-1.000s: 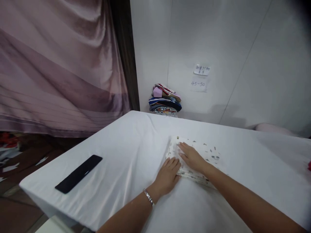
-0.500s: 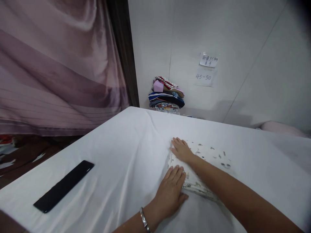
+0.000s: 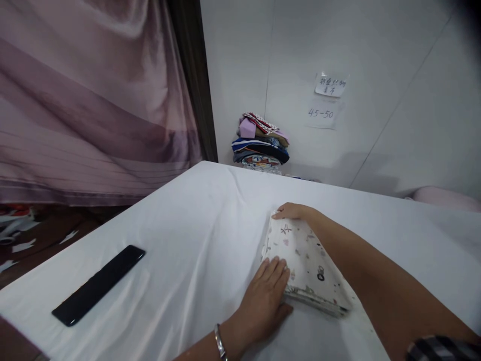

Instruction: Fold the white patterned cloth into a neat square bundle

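A folded white cloth with small printed figures lies on the white-covered table. My left hand, with a silver bracelet at the wrist, lies flat with its fingers on the cloth's near left edge. My right hand curls around the cloth's far corner, with its forearm running along the cloth's right side. The right half of the cloth has come over onto the left, so the bundle is narrow and thick.
A black flat phone lies near the table's left edge. A stack of folded colourful clothes stands at the far edge by the wall. Two paper notes hang on the white wall. A mauve curtain fills the left.
My right hand slid from the top of the cloth to its far corner and the cloth got folded over into a narrower bundle. My left hand stayed pressed on the near edge.
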`<state>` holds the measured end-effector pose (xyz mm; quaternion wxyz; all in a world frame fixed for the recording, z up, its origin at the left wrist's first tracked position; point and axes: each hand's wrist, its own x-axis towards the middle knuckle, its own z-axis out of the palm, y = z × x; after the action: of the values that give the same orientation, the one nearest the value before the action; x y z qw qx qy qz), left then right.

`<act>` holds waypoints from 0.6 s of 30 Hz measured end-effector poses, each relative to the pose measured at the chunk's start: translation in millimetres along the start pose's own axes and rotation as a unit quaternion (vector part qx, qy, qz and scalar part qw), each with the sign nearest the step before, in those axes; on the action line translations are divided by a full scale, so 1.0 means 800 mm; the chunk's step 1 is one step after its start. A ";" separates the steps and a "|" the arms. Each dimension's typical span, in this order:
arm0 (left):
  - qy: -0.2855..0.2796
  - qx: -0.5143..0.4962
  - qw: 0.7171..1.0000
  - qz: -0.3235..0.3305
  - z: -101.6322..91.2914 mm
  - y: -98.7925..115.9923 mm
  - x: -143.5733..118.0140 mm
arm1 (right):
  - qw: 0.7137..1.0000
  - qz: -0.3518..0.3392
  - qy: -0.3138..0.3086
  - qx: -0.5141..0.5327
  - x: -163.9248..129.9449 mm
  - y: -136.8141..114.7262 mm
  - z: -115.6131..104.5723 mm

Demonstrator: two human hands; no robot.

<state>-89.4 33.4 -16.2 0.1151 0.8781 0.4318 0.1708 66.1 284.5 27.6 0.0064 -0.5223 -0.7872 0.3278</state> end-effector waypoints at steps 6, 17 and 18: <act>0.000 -0.004 1.000 -0.009 -0.003 -0.005 0.003 | 0.999 -0.016 0.044 0.005 0.008 0.005 0.002; -0.002 0.017 1.000 -0.019 -0.002 -0.012 0.006 | 0.992 -0.024 0.117 -0.035 0.004 0.023 0.023; -0.001 0.020 1.000 -0.015 -0.002 -0.013 0.006 | 0.990 -0.014 0.126 -0.054 -0.001 0.022 0.023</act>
<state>-95.2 43.3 -17.1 0.1008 0.8740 0.4479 0.1593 74.5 278.6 4.4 0.0817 -0.5477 -0.8041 0.2162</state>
